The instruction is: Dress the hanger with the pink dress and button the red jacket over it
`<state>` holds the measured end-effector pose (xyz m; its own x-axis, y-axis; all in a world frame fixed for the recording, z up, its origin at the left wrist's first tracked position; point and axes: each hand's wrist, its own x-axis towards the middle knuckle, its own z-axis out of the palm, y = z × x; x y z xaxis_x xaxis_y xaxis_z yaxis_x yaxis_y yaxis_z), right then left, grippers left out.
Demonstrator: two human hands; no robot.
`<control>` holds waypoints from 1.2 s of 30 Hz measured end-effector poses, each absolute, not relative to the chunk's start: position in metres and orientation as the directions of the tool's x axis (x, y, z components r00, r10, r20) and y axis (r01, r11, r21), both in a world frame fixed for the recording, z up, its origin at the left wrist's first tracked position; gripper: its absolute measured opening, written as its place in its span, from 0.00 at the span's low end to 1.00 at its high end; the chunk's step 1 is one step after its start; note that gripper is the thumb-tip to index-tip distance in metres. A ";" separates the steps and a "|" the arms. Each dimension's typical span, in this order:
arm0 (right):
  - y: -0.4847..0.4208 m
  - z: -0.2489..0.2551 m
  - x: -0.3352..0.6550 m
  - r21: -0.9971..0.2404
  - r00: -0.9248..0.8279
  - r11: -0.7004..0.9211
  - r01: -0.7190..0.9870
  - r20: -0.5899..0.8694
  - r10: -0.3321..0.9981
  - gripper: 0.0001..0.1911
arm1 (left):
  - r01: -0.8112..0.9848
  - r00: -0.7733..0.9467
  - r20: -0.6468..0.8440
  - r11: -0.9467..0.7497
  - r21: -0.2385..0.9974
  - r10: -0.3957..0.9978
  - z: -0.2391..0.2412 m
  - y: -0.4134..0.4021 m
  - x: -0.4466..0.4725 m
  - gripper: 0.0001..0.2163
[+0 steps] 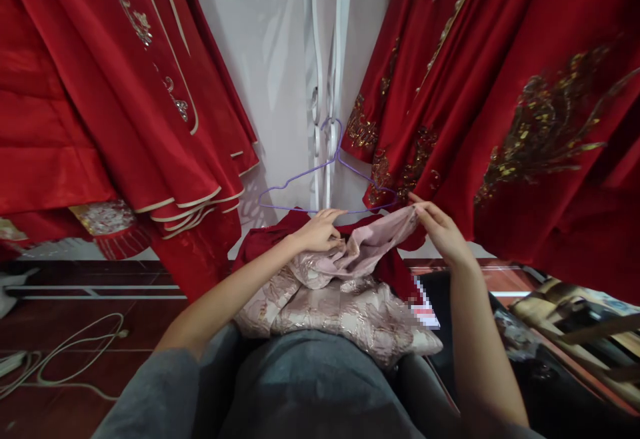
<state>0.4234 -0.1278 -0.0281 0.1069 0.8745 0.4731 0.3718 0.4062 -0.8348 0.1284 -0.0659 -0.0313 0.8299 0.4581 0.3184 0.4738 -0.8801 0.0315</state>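
Observation:
A pale pink brocade garment (345,306) with a dark red lining lies bunched in front of my grey-clad body. My left hand (320,231) is closed on its upper folds near the middle. My right hand (440,229) pinches the garment's upper right edge and holds it up. Just behind both hands hangs a thin purple wire hanger (325,172), its hook on a white rail (330,59); the bottom wire runs right above my left fingers.
Red embroidered robes hang on the left (125,92) and on the right (525,112), closing in a narrow gap of white wall. White cables (75,352) lie on the dark red floor at left. Cluttered dark items (575,332) sit at lower right.

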 end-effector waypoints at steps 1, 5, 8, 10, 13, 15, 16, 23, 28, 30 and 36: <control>-0.120 -0.037 0.432 -0.850 0.195 0.371 0.373 0.463 0.865 0.16 | 0.477 0.820 0.336 -0.878 0.044 0.462 -0.031 -0.071 0.124 0.11; -0.098 -0.067 0.458 -0.852 0.471 0.193 0.487 0.442 0.764 0.17 | 0.482 0.792 0.381 -0.872 0.088 0.476 -0.021 -0.096 0.113 0.13; -0.094 -0.076 0.462 -0.792 0.570 0.002 0.610 0.441 0.694 0.16 | 0.460 0.788 0.400 -0.880 0.123 0.468 -0.013 -0.108 0.111 0.14; -0.094 -0.078 0.460 -0.767 0.604 -0.096 0.635 0.414 0.681 0.16 | 0.453 0.783 0.405 -0.879 0.148 0.472 -0.011 -0.112 0.109 0.14; -0.093 -0.077 0.458 -0.774 0.588 -0.080 0.628 0.406 0.699 0.16 | 0.451 0.788 0.388 -0.877 0.166 0.479 -0.011 -0.112 0.104 0.13; -0.094 -0.075 0.458 -0.773 0.563 -0.033 0.634 0.431 0.706 0.16 | 0.446 0.800 0.372 -0.881 0.160 0.472 -0.013 -0.111 0.101 0.13; -0.094 -0.072 0.458 -0.775 0.553 -0.015 0.632 0.437 0.710 0.17 | 0.444 0.804 0.365 -0.883 0.156 0.469 -0.013 -0.110 0.100 0.13; -0.115 -0.030 0.419 -0.684 0.434 0.141 0.716 0.594 0.678 0.18 | 0.423 0.826 0.335 -0.891 0.164 0.454 -0.018 -0.108 0.110 0.12; -0.097 0.003 0.384 -0.546 0.278 0.280 0.789 0.725 0.630 0.17 | 0.381 0.822 0.360 -0.896 0.229 0.441 -0.031 -0.095 0.134 0.12; -0.084 0.006 0.379 -0.516 0.225 0.338 0.787 0.751 0.621 0.17 | 0.373 0.805 0.383 -0.889 0.266 0.453 -0.038 -0.089 0.145 0.12; -0.068 -0.002 0.381 -0.410 0.110 0.348 0.843 0.765 0.635 0.15 | 0.413 0.743 0.444 -0.865 0.284 0.501 -0.036 -0.079 0.156 0.13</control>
<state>0.3813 -0.0678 -0.0023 0.1098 0.6345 0.7650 0.8432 0.3480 -0.4097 0.1564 -0.0787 -0.0364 0.7427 0.5011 0.4442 0.4134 -0.8650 0.2844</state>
